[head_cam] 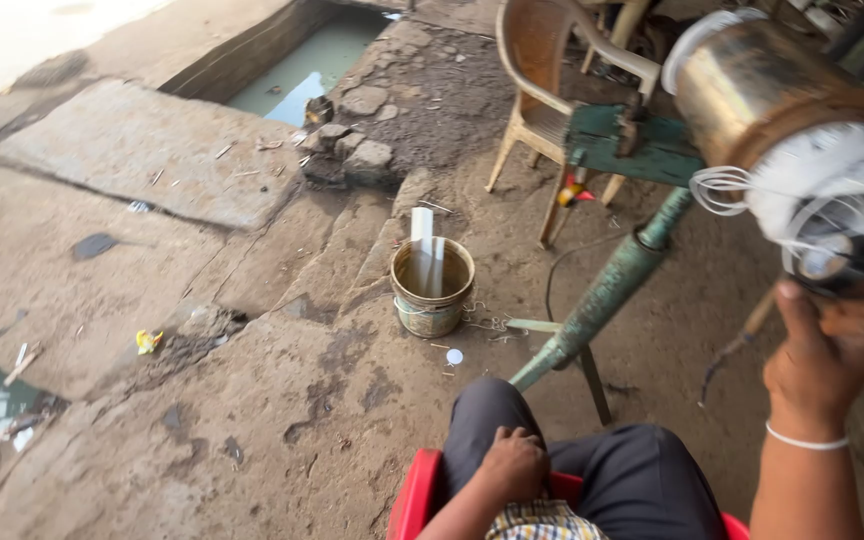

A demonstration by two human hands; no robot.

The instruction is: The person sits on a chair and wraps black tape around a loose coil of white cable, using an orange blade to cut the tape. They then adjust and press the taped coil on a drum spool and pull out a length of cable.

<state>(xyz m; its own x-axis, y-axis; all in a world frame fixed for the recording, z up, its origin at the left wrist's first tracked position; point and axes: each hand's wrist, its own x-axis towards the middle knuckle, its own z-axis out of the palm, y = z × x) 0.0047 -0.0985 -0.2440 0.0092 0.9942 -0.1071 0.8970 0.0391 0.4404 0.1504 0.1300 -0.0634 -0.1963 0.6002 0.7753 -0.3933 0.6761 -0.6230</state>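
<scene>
My right hand (824, 355) is raised at the right edge, fingers closed around the end of a large metal cylinder (762, 90) with white wire windings (822, 185) bulging from it. A white band circles that wrist. My left hand (512, 462) rests as a loose fist on my thigh, holding nothing, above dark trousers and a checked cloth. I sit on a red seat (414, 495). A green metal stand (602, 295) slants up from the ground toward the cylinder.
A small metal bucket (432, 285) with murky liquid and a white strip stands on the dirt ground. Beyond it are a tan plastic chair (542, 90), stone slabs (142, 145), rubble and a water-filled trench (307, 65). A puddle lies at the lower left.
</scene>
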